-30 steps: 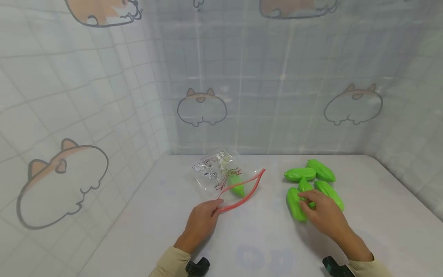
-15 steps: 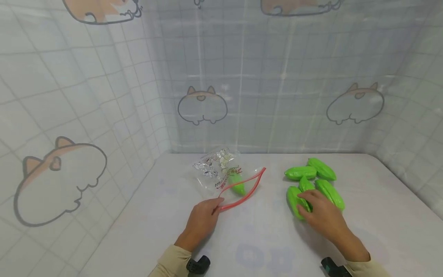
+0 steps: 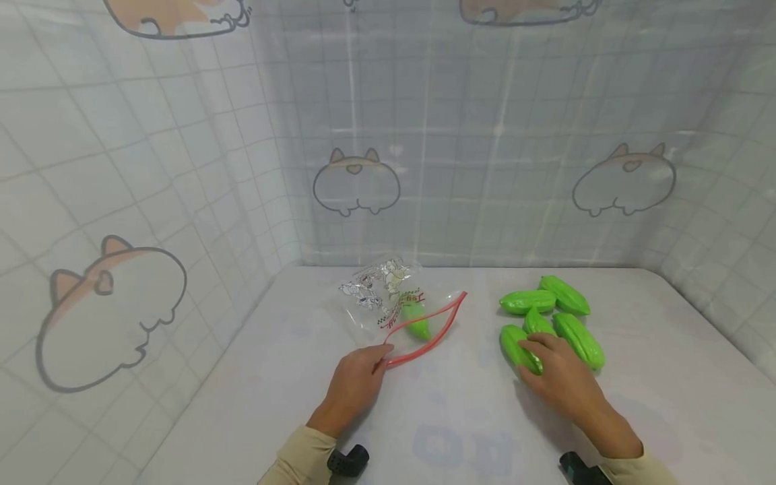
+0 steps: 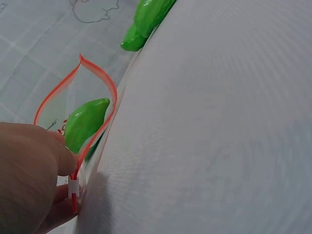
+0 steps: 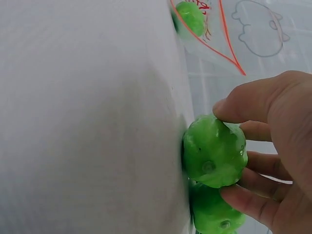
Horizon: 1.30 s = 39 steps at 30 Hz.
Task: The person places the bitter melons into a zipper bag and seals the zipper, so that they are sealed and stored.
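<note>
My left hand (image 3: pixel 354 382) pinches the corner of a clear zip bag (image 3: pixel 426 347) with a red-edged mouth. In the left wrist view, a white slider (image 4: pixel 73 187) shows beside the fingers, and the bag's mouth gapes. One green bitter melon (image 4: pixel 87 124) lies inside the bag. On the right, my right hand (image 3: pixel 565 377) grips another bitter melon (image 5: pixel 214 151), thumb on one side and fingers on the other; it rests on the table. Beside it lie several more bitter melons (image 3: pixel 578 340), glossy and ridged. The hand covers part of the nearest ones.
A white table (image 3: pixel 461 411) carries everything. Behind it and at both sides hang pale grid-patterned curtains (image 3: pixel 479 202) with cartoon dog prints. Two more bitter melons (image 3: pixel 527 302) lie farther back in the right-hand group.
My right hand's thumb and fingers have closed around the nearest bitter melon, which has shifted slightly. The left hand keeps its hold on the bag.
</note>
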Tool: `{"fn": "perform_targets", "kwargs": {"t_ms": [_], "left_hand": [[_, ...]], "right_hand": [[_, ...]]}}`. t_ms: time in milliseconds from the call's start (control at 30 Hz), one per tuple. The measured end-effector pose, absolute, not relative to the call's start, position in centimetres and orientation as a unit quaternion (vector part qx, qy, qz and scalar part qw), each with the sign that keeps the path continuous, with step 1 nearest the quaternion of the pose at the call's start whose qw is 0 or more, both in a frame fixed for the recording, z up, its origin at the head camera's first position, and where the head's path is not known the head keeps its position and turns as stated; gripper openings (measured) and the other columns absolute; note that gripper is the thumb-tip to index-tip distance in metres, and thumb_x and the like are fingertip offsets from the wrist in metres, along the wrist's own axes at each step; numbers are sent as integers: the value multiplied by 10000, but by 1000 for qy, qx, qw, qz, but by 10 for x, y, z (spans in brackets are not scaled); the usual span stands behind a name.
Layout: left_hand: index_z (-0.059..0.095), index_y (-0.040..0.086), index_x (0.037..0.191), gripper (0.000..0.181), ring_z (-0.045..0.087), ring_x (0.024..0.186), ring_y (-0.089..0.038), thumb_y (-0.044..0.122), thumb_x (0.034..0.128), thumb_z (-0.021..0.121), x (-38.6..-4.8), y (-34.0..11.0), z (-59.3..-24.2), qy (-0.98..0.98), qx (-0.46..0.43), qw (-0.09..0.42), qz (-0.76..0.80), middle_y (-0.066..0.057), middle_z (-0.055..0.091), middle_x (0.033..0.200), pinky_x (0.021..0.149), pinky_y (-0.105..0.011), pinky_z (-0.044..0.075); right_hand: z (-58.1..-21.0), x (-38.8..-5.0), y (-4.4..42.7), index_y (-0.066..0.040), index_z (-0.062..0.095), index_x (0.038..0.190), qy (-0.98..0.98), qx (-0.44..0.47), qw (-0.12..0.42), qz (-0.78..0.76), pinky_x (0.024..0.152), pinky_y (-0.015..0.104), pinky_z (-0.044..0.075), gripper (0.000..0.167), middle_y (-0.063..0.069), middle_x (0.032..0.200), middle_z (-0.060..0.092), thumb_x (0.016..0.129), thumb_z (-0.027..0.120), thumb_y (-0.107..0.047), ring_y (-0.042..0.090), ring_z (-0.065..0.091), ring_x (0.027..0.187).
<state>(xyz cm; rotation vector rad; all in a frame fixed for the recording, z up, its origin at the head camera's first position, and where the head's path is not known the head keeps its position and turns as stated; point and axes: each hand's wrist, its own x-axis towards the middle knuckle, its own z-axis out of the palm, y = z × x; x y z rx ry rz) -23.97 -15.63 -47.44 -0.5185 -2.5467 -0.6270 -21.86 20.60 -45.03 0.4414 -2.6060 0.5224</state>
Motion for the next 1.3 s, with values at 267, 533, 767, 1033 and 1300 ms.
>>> {"fn": "perform_targets", "kwargs": {"t_ms": [267,533,767,1033,1300], "left_hand": [[752,101,1181,307,701,1001,-179,122,876,784,-238,-156,-471,-929,-184,222,-231,-24,744,1097,845,-374,577],[751,99,1181,303,700,993,-172,122,880,780,-239,-156,-472,-930,-182,221,-232,-21,745,1091,842,-370,578],[753,112,1179,302,699,1006,-170,116,878,779,-239,-156,-473,-930,-180,221,-231,-10,744,1098,851,-374,575],[753,120,1183,304,696,1006,-162,114,880,777,-241,-157,-473,-931,-179,219,-233,-5,742,1102,853,-374,575],[759,108,1161,292,701,982,-161,100,870,784,-241,-157,-474,-925,-190,231,-233,-14,746,1080,835,-376,579]], "right_hand": [[-452,-218,205,-15,700,1188,-940,167,228,190,905,579,495,470,208,1228,612,764,853,-148,433,573,1126],[-454,-216,204,-50,683,1229,-943,166,217,191,929,583,481,511,222,1280,581,758,857,-147,439,544,1165],[-455,-217,204,-44,684,1230,-940,168,222,197,945,585,471,483,207,1292,595,782,831,-147,434,544,1179],[-453,-219,203,-31,678,1245,-934,168,219,226,985,590,443,459,208,1304,609,810,788,-131,437,534,1214],[-455,-219,201,-27,687,1230,-922,170,247,245,978,594,445,443,195,1284,641,808,786,-119,430,568,1201]]}}
